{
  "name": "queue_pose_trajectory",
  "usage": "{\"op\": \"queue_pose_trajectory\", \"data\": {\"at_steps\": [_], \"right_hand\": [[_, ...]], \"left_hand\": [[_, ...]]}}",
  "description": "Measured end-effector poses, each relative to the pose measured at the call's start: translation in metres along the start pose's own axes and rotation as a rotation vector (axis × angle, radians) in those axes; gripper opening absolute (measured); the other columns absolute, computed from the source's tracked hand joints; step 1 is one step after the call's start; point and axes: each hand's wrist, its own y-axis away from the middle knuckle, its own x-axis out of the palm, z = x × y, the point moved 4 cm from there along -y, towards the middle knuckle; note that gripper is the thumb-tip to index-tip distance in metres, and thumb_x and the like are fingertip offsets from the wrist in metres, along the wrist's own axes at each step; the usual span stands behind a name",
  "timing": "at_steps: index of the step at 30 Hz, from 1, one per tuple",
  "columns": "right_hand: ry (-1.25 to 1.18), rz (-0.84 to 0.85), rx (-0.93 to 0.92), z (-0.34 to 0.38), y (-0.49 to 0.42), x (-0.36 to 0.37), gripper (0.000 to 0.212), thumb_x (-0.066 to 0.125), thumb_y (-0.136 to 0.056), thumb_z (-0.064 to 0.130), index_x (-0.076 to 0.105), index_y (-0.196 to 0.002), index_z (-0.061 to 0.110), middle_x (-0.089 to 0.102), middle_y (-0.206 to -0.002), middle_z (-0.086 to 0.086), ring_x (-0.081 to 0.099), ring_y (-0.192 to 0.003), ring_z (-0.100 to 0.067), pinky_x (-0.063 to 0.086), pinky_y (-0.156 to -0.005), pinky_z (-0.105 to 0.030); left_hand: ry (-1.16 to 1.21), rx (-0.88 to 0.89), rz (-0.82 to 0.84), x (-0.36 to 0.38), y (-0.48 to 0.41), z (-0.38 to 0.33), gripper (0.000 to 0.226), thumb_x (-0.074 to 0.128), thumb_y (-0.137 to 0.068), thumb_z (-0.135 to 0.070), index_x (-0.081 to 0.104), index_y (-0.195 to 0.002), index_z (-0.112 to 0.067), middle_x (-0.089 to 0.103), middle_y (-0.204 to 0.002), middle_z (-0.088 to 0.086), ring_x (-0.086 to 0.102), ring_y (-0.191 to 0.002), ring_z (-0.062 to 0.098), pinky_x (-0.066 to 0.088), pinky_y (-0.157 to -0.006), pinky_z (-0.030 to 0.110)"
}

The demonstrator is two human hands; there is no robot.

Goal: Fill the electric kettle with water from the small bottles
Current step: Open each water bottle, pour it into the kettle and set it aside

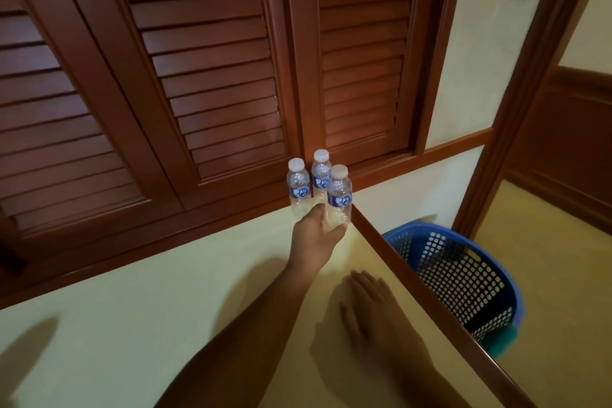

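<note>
Three small clear water bottles with white caps and blue labels stand together at the far right corner of the cream table (165, 308). The left bottle (299, 187) and the back bottle (321, 172) stand free. My left hand (314, 238) reaches forward, its fingers wrapped around the lower part of the front bottle (339, 195), which stands upright on the table. My right hand (367, 301) lies flat on the table near the right edge, fingers spread, holding nothing. No kettle is in view.
Dark wooden louvred doors (215, 76) rise right behind the table. The table's right edge has a wooden trim (414, 278). Below it on the floor stands a blue perforated laundry basket (463, 275). A doorway opens at the right.
</note>
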Motion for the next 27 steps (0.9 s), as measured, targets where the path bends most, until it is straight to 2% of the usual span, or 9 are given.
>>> {"op": "queue_pose_trajectory", "data": {"at_steps": [2, 4, 6, 8, 10, 13, 16, 21, 27], "right_hand": [[-0.063, -0.037, -0.02, 0.003, 0.004, -0.005, 0.118, -0.032, -0.07, 0.078, 0.026, -0.158, 0.024, 0.021, -0.166, 0.005, 0.007, -0.152, -0.005, -0.011, -0.117, -0.022], [-0.129, -0.131, -0.066, 0.007, 0.01, -0.006, 0.094, -0.006, -0.089, 0.075, 0.037, -0.153, 0.022, 0.034, -0.161, 0.003, 0.019, -0.148, -0.005, 0.008, -0.123, -0.028], [-0.194, -0.208, -0.118, 0.016, 0.013, -0.003, 0.067, 0.021, -0.099, 0.058, 0.044, -0.15, 0.021, 0.042, -0.157, 0.003, 0.032, -0.146, -0.009, 0.027, -0.123, -0.038], [-0.265, -0.219, -0.189, 0.035, 0.01, 0.003, 0.053, 0.036, -0.103, 0.043, 0.047, -0.149, 0.019, 0.043, -0.155, 0.005, 0.036, -0.144, -0.007, 0.025, -0.122, -0.028], [-0.259, -0.238, -0.276, 0.066, 0.005, 0.01, 0.048, 0.046, -0.103, 0.033, 0.051, -0.147, 0.016, 0.048, -0.152, 0.005, 0.042, -0.141, -0.009, 0.013, -0.118, -0.01], [-0.408, -0.141, -0.375, 0.121, 0.007, 0.026, 0.05, 0.042, -0.101, 0.034, 0.047, -0.149, 0.02, 0.047, -0.151, 0.009, 0.035, -0.141, 0.003, 0.013, -0.113, -0.005], [-0.525, -0.085, -0.494, 0.177, 0.025, 0.038, 0.047, 0.045, -0.1, 0.028, 0.049, -0.147, 0.023, 0.05, -0.144, 0.015, 0.032, -0.133, 0.018, 0.021, -0.109, -0.004], [-0.715, 0.071, -0.669, 0.26, 0.071, 0.057, 0.042, 0.044, -0.102, 0.025, 0.055, -0.141, 0.019, 0.059, -0.135, 0.013, 0.053, -0.128, -0.004, 0.041, -0.103, -0.017], [-0.819, 0.236, -0.828, 0.348, 0.135, 0.088, 0.038, 0.047, -0.102, 0.021, 0.059, -0.138, 0.02, 0.063, -0.129, 0.019, 0.059, -0.122, -0.003, 0.047, -0.098, -0.018]], "left_hand": [[0.059, -0.018, -0.02, -0.014, 0.021, 0.003, 0.048, 0.077, -0.094, -0.036, 0.062, -0.136, -0.019, 0.063, -0.115, -0.015, 0.061, -0.111, 0.006, 0.046, -0.093, 0.022], [0.123, -0.045, -0.056, -0.031, 0.05, 0.01, 0.051, 0.076, -0.094, -0.041, 0.062, -0.14, -0.022, 0.066, -0.121, -0.016, 0.062, -0.117, 0.003, 0.048, -0.099, 0.021], [0.173, -0.033, -0.087, -0.053, 0.085, 0.014, 0.049, 0.072, -0.095, -0.041, 0.062, -0.141, -0.026, 0.068, -0.135, -0.016, 0.063, -0.126, 0.002, 0.05, -0.109, 0.025], [0.189, 0.003, -0.128, -0.077, 0.12, 0.018, 0.037, 0.068, -0.098, -0.036, 0.065, -0.135, -0.031, 0.068, -0.136, -0.019, 0.064, -0.127, 0.002, 0.05, -0.11, 0.024], [0.169, 0.016, -0.174, -0.107, 0.156, 0.02, 0.035, 0.065, -0.103, -0.024, 0.06, -0.13, -0.046, 0.066, -0.127, -0.035, 0.063, -0.123, -0.007, 0.048, -0.102, 0.01], [0.115, -0.019, -0.298, -0.149, 0.202, 0.039, 0.045, 0.06, -0.104, -0.014, 0.056, -0.129, -0.051, 0.062, -0.114, -0.051, 0.062, -0.117, -0.017, 0.045, -0.095, 0.004], [0.138, -0.075, -0.437, -0.185, 0.254, 0.06, 0.041, 0.058, -0.1, -0.016, 0.062, -0.137, -0.034, 0.067, -0.123, -0.037, 0.063, -0.12, -0.011, 0.048, -0.103, 0.013], [0.146, -0.144, -0.644, -0.24, 0.353, 0.081, 0.043, 0.062, -0.102, -0.002, 0.064, -0.14, -0.023, 0.073, -0.128, -0.014, 0.066, -0.123, 0.0, 0.051, -0.106, 0.021], [0.09, -0.22, -0.87, -0.301, 0.461, 0.101, 0.037, 0.062, -0.102, 0.0, 0.068, -0.133, -0.02, 0.077, -0.121, -0.009, 0.07, -0.12, 0.007, 0.055, -0.105, 0.027]]}}
